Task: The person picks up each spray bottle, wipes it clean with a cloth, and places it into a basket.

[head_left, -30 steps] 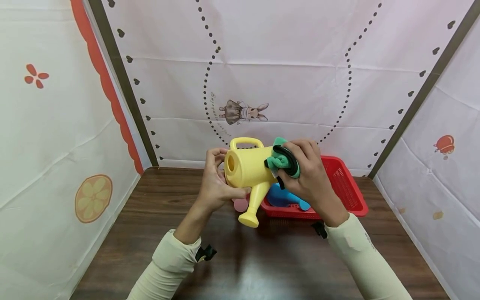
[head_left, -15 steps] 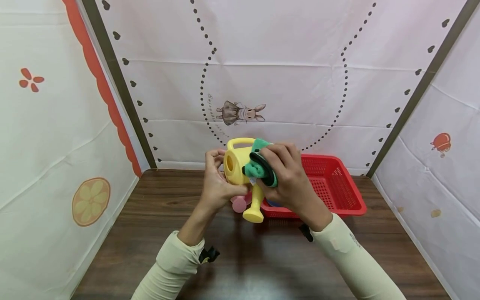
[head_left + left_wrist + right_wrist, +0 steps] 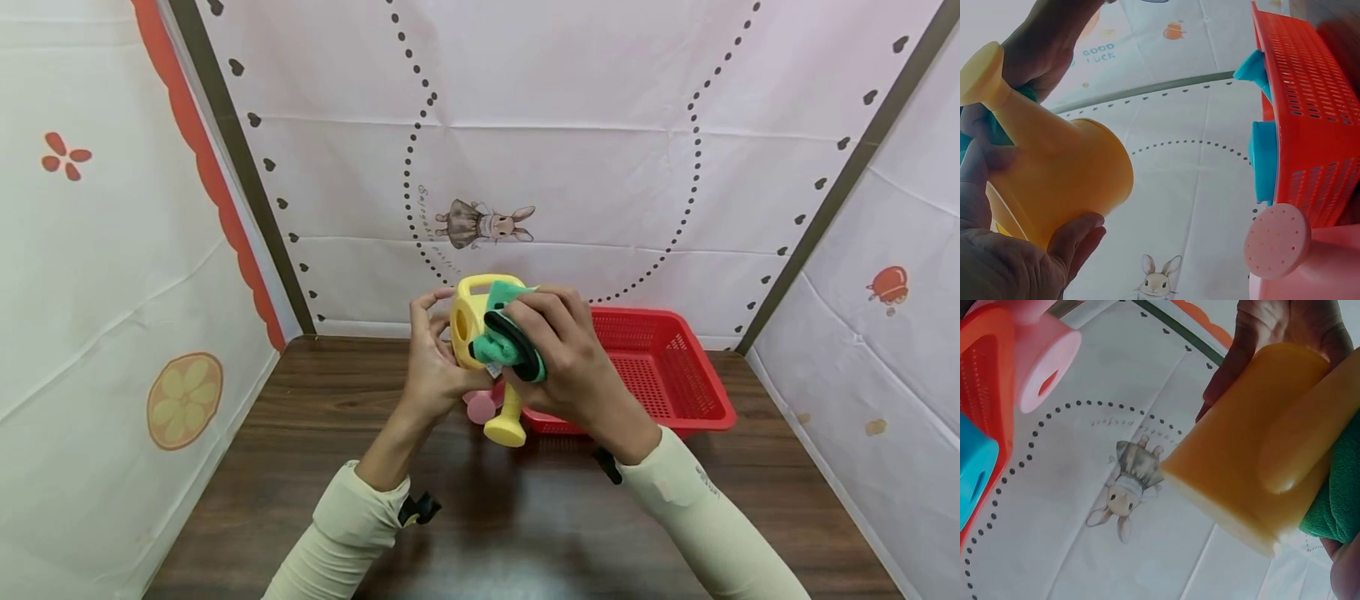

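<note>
My left hand (image 3: 433, 367) grips a yellow toy watering can (image 3: 1066, 175) by its body, held up over the table on its side. The filling hole faces left and the spout (image 3: 507, 425) points down toward me in the head view. My right hand (image 3: 573, 358) holds a bunched green cloth (image 3: 495, 346) with black edging against the can, near the handle (image 3: 487, 280). In the right wrist view the cloth (image 3: 1341, 494) lies beside the base of the spout. Hand and cloth hide much of the can's body in the head view.
A red perforated basket (image 3: 712, 400) stands on the dark wooden table (image 3: 322, 417) behind my right hand. Blue plastic pieces (image 3: 1264, 162) show at its rim in the left wrist view. Beside it is a pink watering can (image 3: 1277, 240). Printed white sheets (image 3: 562, 167) surround the table.
My right hand has moved left with the cloth, from the can's base end across its body. The spout has swung slightly right, and the blue piece is now hidden in the head view.
</note>
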Demonstrator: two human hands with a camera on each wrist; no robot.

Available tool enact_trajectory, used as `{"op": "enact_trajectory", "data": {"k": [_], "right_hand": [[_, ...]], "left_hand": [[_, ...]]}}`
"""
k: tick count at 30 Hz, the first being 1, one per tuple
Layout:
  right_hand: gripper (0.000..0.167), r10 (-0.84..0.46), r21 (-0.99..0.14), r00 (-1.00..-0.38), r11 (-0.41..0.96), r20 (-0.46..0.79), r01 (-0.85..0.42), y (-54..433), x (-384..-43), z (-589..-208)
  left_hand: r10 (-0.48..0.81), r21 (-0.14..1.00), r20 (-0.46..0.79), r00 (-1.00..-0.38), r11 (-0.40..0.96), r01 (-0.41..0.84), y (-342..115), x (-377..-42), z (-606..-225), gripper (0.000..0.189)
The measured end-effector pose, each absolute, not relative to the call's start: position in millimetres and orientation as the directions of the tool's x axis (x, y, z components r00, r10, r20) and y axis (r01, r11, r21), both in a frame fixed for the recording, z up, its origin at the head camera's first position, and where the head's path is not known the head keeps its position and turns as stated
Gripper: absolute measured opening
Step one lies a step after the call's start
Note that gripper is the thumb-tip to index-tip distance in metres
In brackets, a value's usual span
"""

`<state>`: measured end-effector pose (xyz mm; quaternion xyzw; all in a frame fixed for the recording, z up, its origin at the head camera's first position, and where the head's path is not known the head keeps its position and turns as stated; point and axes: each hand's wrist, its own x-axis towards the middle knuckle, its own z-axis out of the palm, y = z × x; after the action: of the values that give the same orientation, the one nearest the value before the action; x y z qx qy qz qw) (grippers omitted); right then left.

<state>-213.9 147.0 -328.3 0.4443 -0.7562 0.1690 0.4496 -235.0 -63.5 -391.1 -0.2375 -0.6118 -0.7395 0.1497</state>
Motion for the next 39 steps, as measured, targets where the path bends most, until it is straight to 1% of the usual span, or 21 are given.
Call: {"op": "enact_trajectory", "data": {"k": [3, 6, 12, 15, 19, 21, 24, 28, 31, 34, 36, 39], "right_hand": [[0.070, -0.501, 0.121, -0.219, 0.559, 0.837, -0.820, 154.0, -216.4, -329.5], [0.070, -0.471, 0.077, -0.257, 0.581, 0.844, -0.811, 161.8, -219.6, -330.9], [0.059, -0.401, -0.029, -0.326, 0.592, 0.856, -0.805, 177.9, -223.3, -336.3], [0.055, -0.322, -0.154, -0.381, 0.555, 0.867, -0.818, 185.5, -224.3, -338.4], [0.050, -0.184, -0.376, -0.490, 0.437, 0.852, -0.817, 193.3, -227.1, -340.2], [0.046, -0.131, -0.464, -0.543, 0.378, 0.829, -0.801, 196.0, -228.9, -341.3], [0.043, -0.094, -0.559, -0.617, 0.335, 0.781, -0.758, 198.3, -229.7, -344.3], [0.044, -0.087, -0.633, -0.689, 0.326, 0.720, -0.702, 198.3, -226.6, -349.0], [0.044, -0.084, -0.659, -0.714, 0.322, 0.695, -0.680, 197.8, -224.4, -351.3], [0.044, -0.078, -0.665, -0.715, 0.310, 0.695, -0.679, 197.5, -222.8, -350.8], [0.045, -0.079, -0.658, -0.708, 0.309, 0.702, -0.687, 197.2, -221.1, -349.0], [0.046, -0.089, -0.633, -0.689, 0.325, 0.719, -0.703, 196.2, -217.8, -345.2]], "left_hand": [[0.097, 0.818, 0.555, -0.826, -0.243, 0.521, -64.9, -235.7, -391.9, 0.117], [0.109, 0.804, 0.568, -0.816, -0.286, 0.522, -66.8, -236.1, -392.0, 0.115], [0.123, 0.795, 0.565, -0.816, -0.349, 0.497, -72.1, -236.3, -391.4, 0.110], [0.132, 0.787, 0.567, -0.813, -0.379, 0.487, -76.1, -236.2, -391.7, 0.109], [0.146, 0.758, 0.579, -0.802, -0.459, 0.463, -81.2, -236.6, -392.0, 0.106], [0.161, 0.738, 0.588, -0.792, -0.508, 0.445, -83.3, -236.7, -391.8, 0.104], [0.206, 0.720, 0.603, -0.771, -0.556, 0.414, -85.1, -236.3, -391.5, 0.100], [0.279, 0.722, 0.615, -0.738, -0.576, 0.384, -85.3, -235.1, -391.7, 0.096], [0.321, 0.726, 0.613, -0.722, -0.589, 0.354, -86.1, -234.1, -392.6, 0.095], [0.360, 0.741, 0.603, -0.712, -0.583, 0.332, -88.2, -233.8, -392.8, 0.096], [0.386, 0.764, 0.586, -0.713, -0.556, 0.328, -90.4, -234.0, -392.9, 0.097], [0.409, 0.804, 0.561, -0.720, -0.478, 0.354, -94.3, -234.2, -391.4, 0.100]]}}
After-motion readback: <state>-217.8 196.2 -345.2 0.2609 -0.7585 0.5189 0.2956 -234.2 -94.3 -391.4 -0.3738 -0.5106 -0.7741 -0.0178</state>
